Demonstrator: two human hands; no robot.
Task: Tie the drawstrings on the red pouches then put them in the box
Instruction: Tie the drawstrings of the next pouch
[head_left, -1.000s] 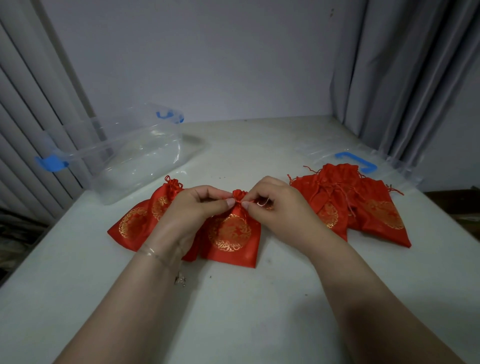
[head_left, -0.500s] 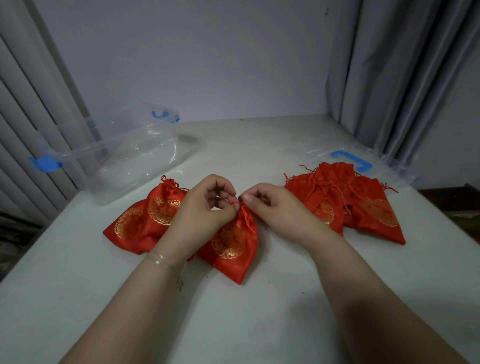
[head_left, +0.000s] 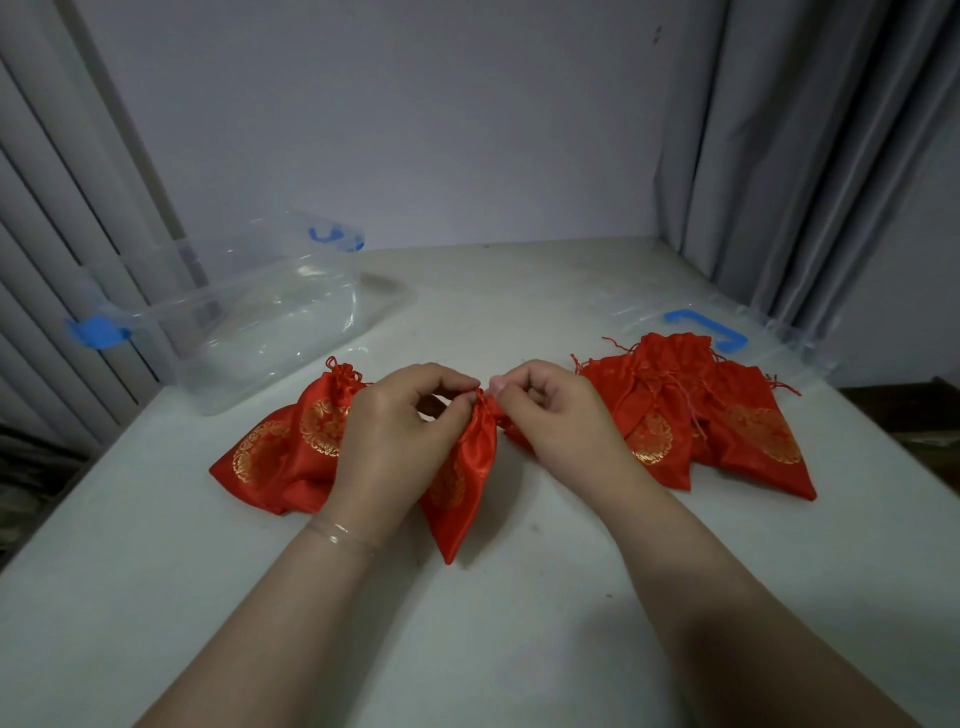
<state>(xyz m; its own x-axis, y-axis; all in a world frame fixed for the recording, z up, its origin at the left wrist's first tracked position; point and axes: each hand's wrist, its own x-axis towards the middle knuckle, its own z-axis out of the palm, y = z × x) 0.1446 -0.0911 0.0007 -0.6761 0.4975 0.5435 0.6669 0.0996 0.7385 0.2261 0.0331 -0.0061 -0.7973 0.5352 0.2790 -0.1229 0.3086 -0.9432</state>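
A red satin pouch (head_left: 465, 483) with a gold pattern hangs tilted between my hands, its gathered neck pinched at the top and its lower corner on the table. My left hand (head_left: 397, 441) grips the neck from the left. My right hand (head_left: 550, 415) pinches the drawstring at the neck from the right. Two more red pouches (head_left: 291, 452) lie flat behind my left hand. A pile of red pouches (head_left: 727, 421) with loose strings lies to the right. The clear plastic box (head_left: 270, 312) with blue clips stands at the back left.
The box's clear lid (head_left: 696, 322) with a blue handle lies partly under the right pile. The white table (head_left: 467, 623) ends at a wall behind, with grey curtains on both sides. The right table edge drops off by the curtain.
The pouch has been lifted and turned from lying flat to hanging tilted by its neck. Both hands rose slightly and closed in on the gathered top.
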